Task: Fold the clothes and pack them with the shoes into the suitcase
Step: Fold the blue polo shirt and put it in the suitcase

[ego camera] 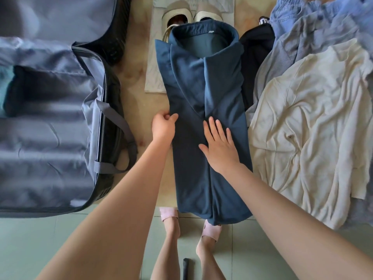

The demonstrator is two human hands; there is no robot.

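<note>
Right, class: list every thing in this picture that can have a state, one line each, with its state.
suitcase: open, lying flat.
dark blue shirt: sides folded in, laid flat, not yet packed.
left hand: pinches the shirt's left edge.
right hand: flat on the shirt.
cream shoes: outside the suitcase, beyond the collar.
cream top: unfolded, crumpled.
black garment: unfolded.
light blue clothes: heaped, unfolded.

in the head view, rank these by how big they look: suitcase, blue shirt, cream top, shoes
1. suitcase
2. cream top
3. blue shirt; close to the cream top, which is crumpled and cut off by the frame, so that pair is unsure
4. shoes, partly hidden by the shirt
</note>
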